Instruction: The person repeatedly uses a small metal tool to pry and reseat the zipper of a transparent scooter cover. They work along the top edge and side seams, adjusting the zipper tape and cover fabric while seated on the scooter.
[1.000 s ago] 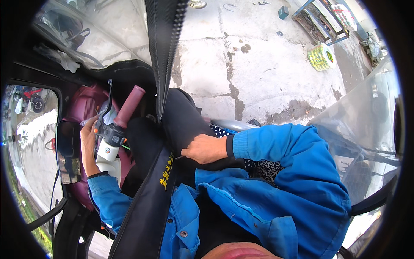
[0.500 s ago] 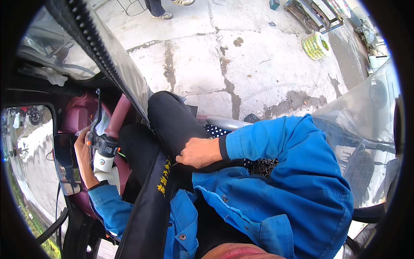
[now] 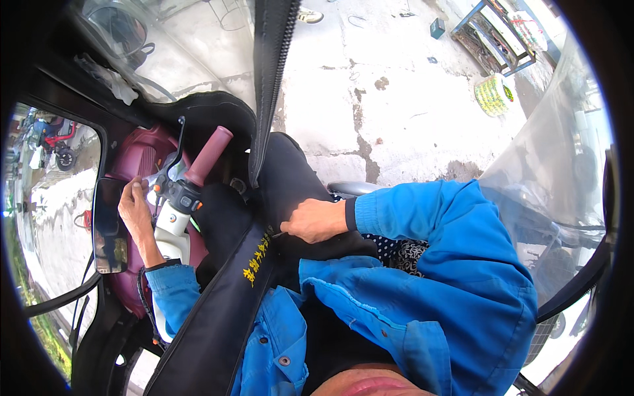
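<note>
My left hand [image 3: 136, 216] is left of the scooter's white stem [image 3: 172, 234], fingertips curled together at some pale translucent plastic [image 3: 158, 178]; what they grip is unclear. Beside it are a mirror [image 3: 109, 237], black switch housing [image 3: 181, 194] and pink grip [image 3: 209, 156]. My right hand [image 3: 312, 220] rests on my dark trouser leg with fingers closed on a small thin object I cannot make out. It touches the edge of a long black fabric strip [image 3: 218, 310] with yellow lettering, lying diagonally across my lap.
A zippered cover edge [image 3: 271, 72] hangs ahead, with clear plastic panels [image 3: 541, 185] either side. Outside on stained concrete are a person's shoe [image 3: 310, 16], a metal stand [image 3: 482, 49], a yellow-green roll [image 3: 494, 97] and a small box [image 3: 436, 28]. A silver rail [image 3: 350, 189] runs beside my leg.
The hanging zipper edge, swung left half a second ago, is back upright toward the right. My left hand has shifted slightly outward from the handlebar; my right hand stays about in place.
</note>
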Tool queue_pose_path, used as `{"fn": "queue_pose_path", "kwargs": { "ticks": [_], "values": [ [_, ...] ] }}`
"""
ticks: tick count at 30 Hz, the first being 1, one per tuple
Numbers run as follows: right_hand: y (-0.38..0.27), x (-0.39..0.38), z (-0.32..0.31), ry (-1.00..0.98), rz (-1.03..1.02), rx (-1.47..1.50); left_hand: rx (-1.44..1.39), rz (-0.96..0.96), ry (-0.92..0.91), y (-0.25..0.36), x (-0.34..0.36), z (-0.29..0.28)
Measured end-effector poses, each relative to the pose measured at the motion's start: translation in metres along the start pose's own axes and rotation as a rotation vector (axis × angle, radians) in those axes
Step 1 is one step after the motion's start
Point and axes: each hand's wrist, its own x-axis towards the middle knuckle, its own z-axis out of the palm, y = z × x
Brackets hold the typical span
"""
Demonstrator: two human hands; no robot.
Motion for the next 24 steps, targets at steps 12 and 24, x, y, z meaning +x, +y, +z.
{"fn": "queue_pose_path", "kwargs": {
  "ticks": [12,24],
  "values": [
    [-0.009,0.005,-0.011,-0.061,0.089,-0.021,-0.066,0.478,-0.032,0.046,-0.046,-0.013],
    [-0.007,0.002,-0.011,-0.084,0.043,-0.09,-0.214,0.208,0.125,0.018,-0.035,0.001]
  ]
}}
